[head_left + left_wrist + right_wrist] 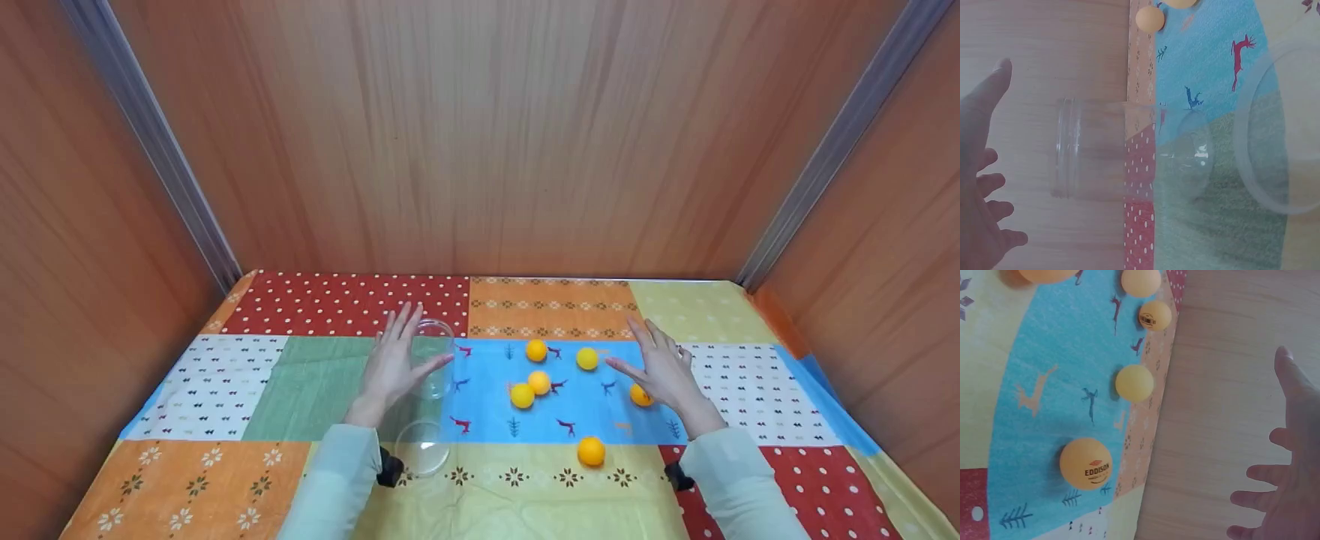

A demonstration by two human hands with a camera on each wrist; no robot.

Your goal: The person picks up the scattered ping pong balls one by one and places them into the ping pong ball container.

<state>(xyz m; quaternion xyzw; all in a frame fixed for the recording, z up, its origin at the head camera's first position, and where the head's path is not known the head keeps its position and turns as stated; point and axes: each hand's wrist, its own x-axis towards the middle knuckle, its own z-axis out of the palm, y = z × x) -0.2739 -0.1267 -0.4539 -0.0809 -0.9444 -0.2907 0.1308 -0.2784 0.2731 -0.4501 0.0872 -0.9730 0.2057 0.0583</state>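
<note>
My left hand (391, 369) is held above the cloth, fingers spread and thumb out to the right, holding nothing. It is nearest a clear plastic jar (435, 361), which stands upright in the left wrist view and is partly covered by the hand in the head view. A clear round lid (423, 448) lies on the cloth in front of the jar. My right hand (666, 373) is also spread and holds nothing. Just below it sits an orange table tennis ball (641, 395), marked EDDISON in the right wrist view. A yellow ball (587, 358) lies left of its thumb.
More orange balls lie scattered on the blue patch, two of them (523, 396) close together and one (536, 349) farther back. Another ball (591, 451) is nearer the front on the yellow patch. Wooden panels (487, 135) enclose the patchwork tablecloth (322, 382) behind and at both sides.
</note>
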